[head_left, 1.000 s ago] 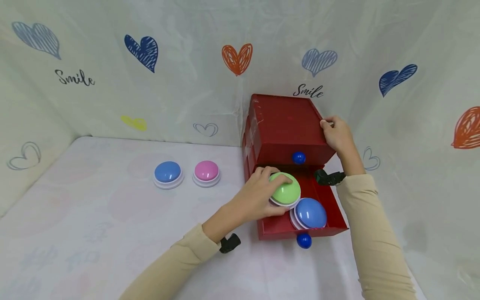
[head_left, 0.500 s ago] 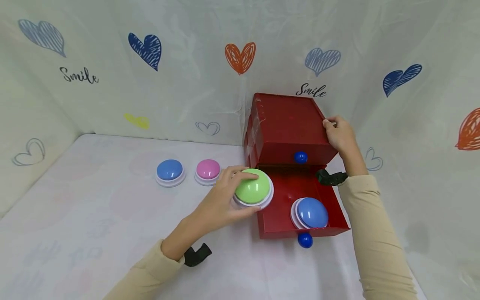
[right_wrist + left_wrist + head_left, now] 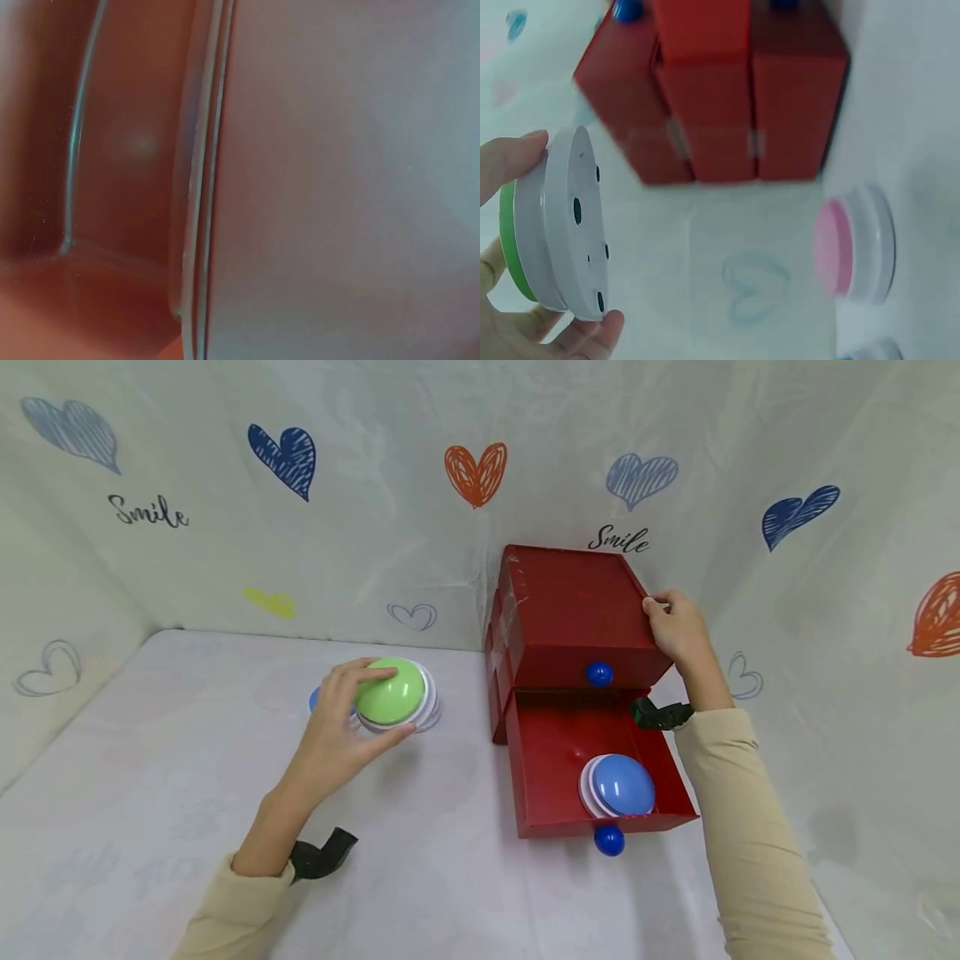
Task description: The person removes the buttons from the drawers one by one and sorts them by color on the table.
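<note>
Moving left since the earlier frame, away from the drawer [image 3: 543, 760], the left hand [image 3: 330, 739] is carrying the green button [image 3: 390, 693] above the table [image 3: 450, 860], thumb and fingers gripping its rim. The right hand [image 3: 681, 627] is holding the top right edge of the cabinet [image 3: 577, 602]. From the head view, the green button is mostly hiding the pink button [image 3: 853, 244]; a blue button [image 3: 315, 699] is standing next to that on the table. Another blue button [image 3: 624, 785] is lying in the drawer, near its front.
</note>
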A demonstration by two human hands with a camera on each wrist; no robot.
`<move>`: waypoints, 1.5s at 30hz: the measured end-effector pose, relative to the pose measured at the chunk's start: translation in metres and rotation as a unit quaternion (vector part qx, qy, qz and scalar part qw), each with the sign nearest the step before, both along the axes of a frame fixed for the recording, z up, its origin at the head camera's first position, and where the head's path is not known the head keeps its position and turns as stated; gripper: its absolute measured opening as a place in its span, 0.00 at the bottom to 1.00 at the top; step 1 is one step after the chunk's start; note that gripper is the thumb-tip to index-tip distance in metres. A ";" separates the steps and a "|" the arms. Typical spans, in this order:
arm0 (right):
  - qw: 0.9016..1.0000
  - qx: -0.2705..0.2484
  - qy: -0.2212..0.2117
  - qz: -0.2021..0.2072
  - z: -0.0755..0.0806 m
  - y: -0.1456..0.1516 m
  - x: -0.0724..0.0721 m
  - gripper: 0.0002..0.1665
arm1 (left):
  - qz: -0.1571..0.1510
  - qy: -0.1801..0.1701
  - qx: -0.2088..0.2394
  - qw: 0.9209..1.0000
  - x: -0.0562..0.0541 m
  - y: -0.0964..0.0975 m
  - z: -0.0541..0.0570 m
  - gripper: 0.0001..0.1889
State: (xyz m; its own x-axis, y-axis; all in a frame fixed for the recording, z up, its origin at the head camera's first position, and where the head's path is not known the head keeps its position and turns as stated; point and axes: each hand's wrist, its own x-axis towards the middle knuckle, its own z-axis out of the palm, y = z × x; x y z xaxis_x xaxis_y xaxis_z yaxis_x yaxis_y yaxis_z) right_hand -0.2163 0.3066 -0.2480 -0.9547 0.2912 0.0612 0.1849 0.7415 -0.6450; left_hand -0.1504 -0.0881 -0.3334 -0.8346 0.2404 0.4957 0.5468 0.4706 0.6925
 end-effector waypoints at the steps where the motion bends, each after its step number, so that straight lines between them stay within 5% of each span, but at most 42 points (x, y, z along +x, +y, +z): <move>1: 1.000 0.001 0.001 0.001 0.000 0.000 0.000 0.31 | 0.010 0.002 0.005 1.000 -0.002 -0.005 0.001 0.33; 12: 1.000 0.007 0.000 0.005 0.001 -0.001 0.000 0.31 | 0.094 -0.014 0.037 0.995 -0.016 -0.052 0.007 0.33; 22: 1.000 0.004 0.000 -0.002 -0.001 -0.002 -0.001 0.31 | 0.161 -0.031 0.037 0.986 -0.030 -0.097 -0.011 0.33; 29: 1.000 0.003 -0.003 -0.002 -0.001 -0.001 -0.001 0.31 | 0.202 -0.081 0.028 0.976 -0.038 -0.117 -0.026 0.34; 40: 1.000 0.007 -0.003 -0.001 -0.001 -0.002 -0.001 0.31 | 0.216 -0.164 0.020 0.962 -0.047 -0.139 -0.049 0.35; 45: 1.000 0.006 -0.003 -0.003 0.000 -0.002 -0.001 0.31 | 0.191 -0.192 -0.004 0.963 -0.051 -0.143 -0.059 0.35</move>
State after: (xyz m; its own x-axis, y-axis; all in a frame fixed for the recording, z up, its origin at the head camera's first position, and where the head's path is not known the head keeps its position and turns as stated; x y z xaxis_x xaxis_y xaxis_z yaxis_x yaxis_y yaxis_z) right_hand -0.2171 0.3045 -0.2484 -0.9535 0.2955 0.0587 0.1930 0.7486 -0.6343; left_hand -0.2011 -0.2314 -0.3926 -0.9841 -0.1171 0.1333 0.0384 0.5927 0.8045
